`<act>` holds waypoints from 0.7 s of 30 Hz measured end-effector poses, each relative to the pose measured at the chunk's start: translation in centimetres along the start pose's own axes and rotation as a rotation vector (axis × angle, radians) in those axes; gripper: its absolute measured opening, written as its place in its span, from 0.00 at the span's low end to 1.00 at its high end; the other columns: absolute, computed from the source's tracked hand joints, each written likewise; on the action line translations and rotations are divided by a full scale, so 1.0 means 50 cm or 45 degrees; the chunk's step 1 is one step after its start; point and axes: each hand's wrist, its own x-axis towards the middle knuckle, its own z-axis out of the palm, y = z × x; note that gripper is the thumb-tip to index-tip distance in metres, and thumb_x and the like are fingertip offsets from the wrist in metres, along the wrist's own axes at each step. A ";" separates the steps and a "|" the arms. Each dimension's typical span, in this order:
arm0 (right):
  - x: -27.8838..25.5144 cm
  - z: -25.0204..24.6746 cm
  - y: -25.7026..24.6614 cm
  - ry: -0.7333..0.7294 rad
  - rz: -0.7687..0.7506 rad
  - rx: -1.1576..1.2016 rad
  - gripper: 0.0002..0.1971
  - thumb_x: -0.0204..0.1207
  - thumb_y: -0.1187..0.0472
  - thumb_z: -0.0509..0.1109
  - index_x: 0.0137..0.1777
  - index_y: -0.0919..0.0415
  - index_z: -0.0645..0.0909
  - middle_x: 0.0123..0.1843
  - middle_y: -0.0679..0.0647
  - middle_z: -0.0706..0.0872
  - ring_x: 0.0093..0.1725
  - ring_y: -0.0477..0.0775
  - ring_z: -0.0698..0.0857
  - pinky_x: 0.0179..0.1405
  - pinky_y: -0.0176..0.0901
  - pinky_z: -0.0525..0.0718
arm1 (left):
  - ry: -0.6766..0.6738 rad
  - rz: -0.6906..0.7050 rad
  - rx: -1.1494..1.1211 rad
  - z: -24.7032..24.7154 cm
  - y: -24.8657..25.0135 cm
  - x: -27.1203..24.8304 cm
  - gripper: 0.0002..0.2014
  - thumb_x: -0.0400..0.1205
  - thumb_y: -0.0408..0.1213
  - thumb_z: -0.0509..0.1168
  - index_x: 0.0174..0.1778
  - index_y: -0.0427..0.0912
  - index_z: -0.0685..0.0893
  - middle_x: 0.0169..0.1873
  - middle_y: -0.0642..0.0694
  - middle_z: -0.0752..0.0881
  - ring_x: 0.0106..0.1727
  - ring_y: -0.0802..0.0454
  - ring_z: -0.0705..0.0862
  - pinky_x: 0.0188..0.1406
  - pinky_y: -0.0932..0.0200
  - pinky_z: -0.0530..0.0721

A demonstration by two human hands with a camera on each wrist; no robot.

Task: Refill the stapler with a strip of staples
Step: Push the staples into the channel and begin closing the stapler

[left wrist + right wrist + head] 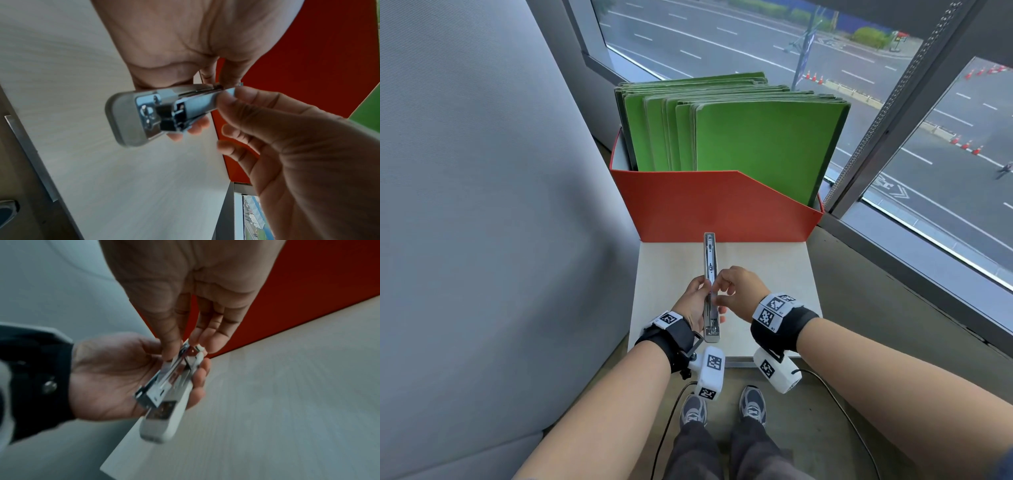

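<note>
A grey stapler (710, 291) is swung fully open and held above the pale table (767, 267), its silver magazine channel facing up. My left hand (694, 301) cradles it from the left, thumb on one side and fingers curled under the body (197, 382). My right hand (738, 286) comes in from the right; its thumb (171, 347) and forefinger pinch the metal magazine (197, 102) partway along. The hinge end (148, 116) points toward me. I cannot make out a staple strip apart from the metal rail.
A red file box (715, 209) packed with green folders (756, 144) stands at the table's far edge. A grey padded partition (482, 205) lies close on the left, a window (945, 164) on the right. Cables (835, 401) trail on the floor by my shoes.
</note>
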 end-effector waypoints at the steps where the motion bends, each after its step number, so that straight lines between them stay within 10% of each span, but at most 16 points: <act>1: -0.004 0.004 0.000 -0.025 -0.006 -0.016 0.07 0.68 0.65 0.75 0.45 0.61 0.85 0.43 0.51 0.78 0.41 0.52 0.79 0.42 0.41 0.77 | 0.010 0.015 -0.013 0.000 0.002 -0.001 0.09 0.87 0.44 0.54 0.61 0.52 0.73 0.34 0.43 0.83 0.25 0.47 0.81 0.29 0.54 0.82; 14: -0.025 -0.015 0.009 -0.248 -0.256 -0.399 0.12 0.80 0.56 0.65 0.55 0.56 0.89 0.55 0.58 0.87 0.54 0.58 0.84 0.55 0.50 0.82 | 0.030 0.013 0.009 0.001 -0.005 -0.018 0.15 0.87 0.47 0.52 0.69 0.49 0.71 0.34 0.41 0.79 0.26 0.46 0.79 0.27 0.53 0.84; 21: 0.085 -0.114 -0.021 -0.047 0.281 0.095 0.15 0.83 0.61 0.60 0.66 0.62 0.80 0.58 0.62 0.90 0.50 0.59 0.90 0.54 0.50 0.88 | -0.077 -0.029 -0.004 0.007 -0.005 -0.051 0.10 0.87 0.48 0.49 0.59 0.51 0.72 0.33 0.42 0.78 0.29 0.46 0.78 0.29 0.52 0.85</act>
